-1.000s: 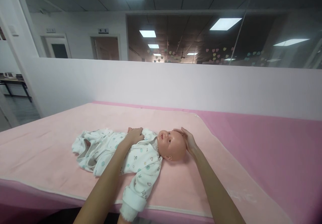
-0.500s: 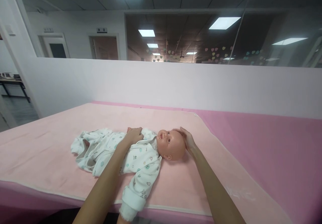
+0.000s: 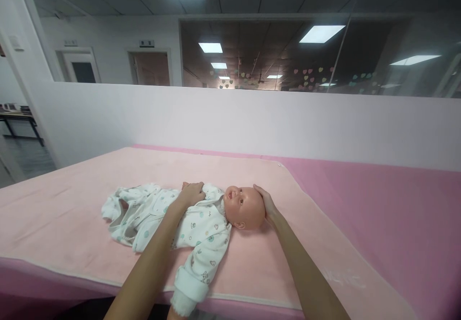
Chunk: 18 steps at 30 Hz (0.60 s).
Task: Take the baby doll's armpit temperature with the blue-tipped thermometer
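A baby doll [image 3: 247, 209] lies on its back on a peach mat, its bald head towards the right. It wears a white printed romper [image 3: 201, 224]; one sleeve hangs over the near edge of the mat, and the trouser legs lie rumpled at left. My left hand [image 3: 192, 194] is closed over the doll's far sleeve at the chest, with the doll's small hand just showing beyond it. Its fingertips are partly hidden. My right hand [image 3: 265, 202] cups the crown of the doll's head, fingers stretched along it and the palm side against it.
The peach mat [image 3: 90, 205] covers much of a pink surface [image 3: 378, 200]. Behind it runs a low white wall [image 3: 252, 123] with a glass pane [image 3: 288, 61] above. At far left stands a dark-legged table [image 3: 21, 118].
My right hand has slid slightly down and back along the crown of the doll's head. My left hand and the doll's body look unmoved.
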### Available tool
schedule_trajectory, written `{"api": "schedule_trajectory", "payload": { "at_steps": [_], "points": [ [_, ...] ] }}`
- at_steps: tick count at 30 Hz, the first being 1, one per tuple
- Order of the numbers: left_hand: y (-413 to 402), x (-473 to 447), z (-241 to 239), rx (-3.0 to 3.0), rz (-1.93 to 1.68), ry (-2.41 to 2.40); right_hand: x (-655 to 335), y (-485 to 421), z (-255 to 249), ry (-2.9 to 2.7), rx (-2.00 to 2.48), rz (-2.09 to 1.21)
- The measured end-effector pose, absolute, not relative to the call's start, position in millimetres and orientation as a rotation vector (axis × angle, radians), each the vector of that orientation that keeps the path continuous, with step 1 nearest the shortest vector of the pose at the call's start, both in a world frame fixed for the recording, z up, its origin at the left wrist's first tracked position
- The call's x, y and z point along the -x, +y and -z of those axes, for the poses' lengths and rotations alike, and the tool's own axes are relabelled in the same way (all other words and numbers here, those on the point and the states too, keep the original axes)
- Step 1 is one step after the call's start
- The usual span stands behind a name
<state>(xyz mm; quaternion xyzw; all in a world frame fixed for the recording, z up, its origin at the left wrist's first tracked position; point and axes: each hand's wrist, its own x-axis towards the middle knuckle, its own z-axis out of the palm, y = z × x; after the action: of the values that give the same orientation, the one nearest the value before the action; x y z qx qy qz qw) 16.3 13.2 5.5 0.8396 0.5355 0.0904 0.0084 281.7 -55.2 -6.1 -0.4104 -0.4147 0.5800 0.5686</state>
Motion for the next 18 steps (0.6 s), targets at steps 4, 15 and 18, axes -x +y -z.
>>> {"api": "schedule_trajectory", "payload": {
  "at_steps": [4, 15, 18],
  "points": [
    [13.7, -16.0, -5.0, -2.617, -0.282, 1.676, -281.2, -55.0, 7.4, -0.98, 0.987, -1.381],
    [16.9, -15.5, -2.9, -2.592, -0.297, 1.672, -282.4, -52.7, 9.1, -1.004, 0.977, -1.403],
    [17.1, -15.6, -3.1, -2.589, -0.294, 1.67, -285.3, -51.3, 8.0, -1.014, 0.975, -1.349]
  ]
}}
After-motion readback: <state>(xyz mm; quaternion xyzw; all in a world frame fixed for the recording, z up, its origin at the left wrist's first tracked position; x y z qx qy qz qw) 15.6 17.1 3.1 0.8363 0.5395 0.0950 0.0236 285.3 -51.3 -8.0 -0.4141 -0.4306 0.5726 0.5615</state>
